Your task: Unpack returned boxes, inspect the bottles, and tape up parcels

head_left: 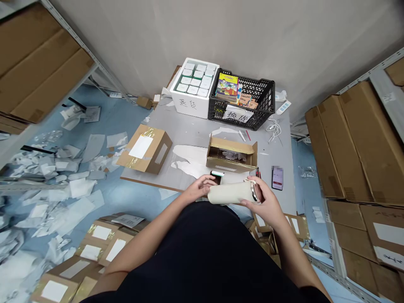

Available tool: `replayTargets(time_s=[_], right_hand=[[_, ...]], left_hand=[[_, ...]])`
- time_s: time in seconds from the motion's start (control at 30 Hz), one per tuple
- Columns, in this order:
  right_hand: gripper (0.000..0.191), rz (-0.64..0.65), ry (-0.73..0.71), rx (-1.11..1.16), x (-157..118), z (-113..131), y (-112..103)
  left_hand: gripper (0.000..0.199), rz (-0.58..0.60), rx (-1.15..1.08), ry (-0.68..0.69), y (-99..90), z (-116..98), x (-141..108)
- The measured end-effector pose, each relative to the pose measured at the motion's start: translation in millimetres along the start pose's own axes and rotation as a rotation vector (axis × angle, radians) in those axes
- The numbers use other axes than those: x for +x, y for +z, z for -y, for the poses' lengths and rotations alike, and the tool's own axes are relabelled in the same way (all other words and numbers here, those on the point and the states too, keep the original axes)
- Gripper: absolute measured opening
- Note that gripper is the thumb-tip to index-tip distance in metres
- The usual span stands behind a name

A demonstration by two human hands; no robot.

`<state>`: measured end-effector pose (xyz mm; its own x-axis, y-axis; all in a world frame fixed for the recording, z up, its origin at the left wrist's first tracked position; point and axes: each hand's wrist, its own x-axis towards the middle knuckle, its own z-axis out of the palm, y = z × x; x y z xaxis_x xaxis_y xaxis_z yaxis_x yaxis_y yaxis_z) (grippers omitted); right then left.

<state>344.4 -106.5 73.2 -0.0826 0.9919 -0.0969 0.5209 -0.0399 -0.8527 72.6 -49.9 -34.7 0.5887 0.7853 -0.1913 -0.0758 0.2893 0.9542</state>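
Note:
A cream water bottle (230, 193) with a shiny metallic cap end lies sideways in front of my body, above the table's near edge. My right hand (263, 200) is wrapped round its cap end, thumb below and fingers above. At the base end, my left hand (200, 188) has its curled fingers against the bottle. Just behind the bottle, a small dark opening with a white and green edge (217, 173) shows, partly covered by my left fingers. Beyond it stands an open cardboard box (232, 163) with crumpled grey packing inside.
On the grey table (192, 134) sit a taped carton (147, 149), a white foam box (191, 105) of small boxes, a black crate (265, 101) with books, and a phone (277, 177). Shelves with cartons flank both sides. Paper scraps (78, 185) litter the left floor.

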Motion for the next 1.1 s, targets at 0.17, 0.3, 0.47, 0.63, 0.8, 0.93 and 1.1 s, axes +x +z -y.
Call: replayTargets(time_s=[0.17,0.3,0.47,0.63,0.8,0.93,1.1], right_hand=[[0.054,0.028,-0.114,-0.212,-18,0,12],[0.051,0.055,-0.148,-0.237,-15,-5,34],[0.049,0.079,-0.166,-0.256,-3,-11,58],[0.046,0.058,-0.159,-0.275,9,-13,69],[0.049,-0.018,-0.186,-0.306,22,-23,76],[0.049,-0.023,-0.181,-0.316,29,-33,79],[0.052,0.054,-0.162,-0.33,34,-38,80]], left_hand=[[0.051,-0.428,0.545,-0.143,-17.2,30,23],[0.057,-0.335,0.792,-0.22,-21.5,46,46],[0.032,-0.288,0.794,-0.169,-24.0,62,69],[0.022,-0.324,0.759,-0.145,-26.7,71,75],[0.019,-0.351,0.633,-0.116,-25.9,76,78],[0.021,-0.357,0.566,-0.075,-28.5,81,81],[0.023,-0.359,0.56,-0.078,-29.3,86,82]])
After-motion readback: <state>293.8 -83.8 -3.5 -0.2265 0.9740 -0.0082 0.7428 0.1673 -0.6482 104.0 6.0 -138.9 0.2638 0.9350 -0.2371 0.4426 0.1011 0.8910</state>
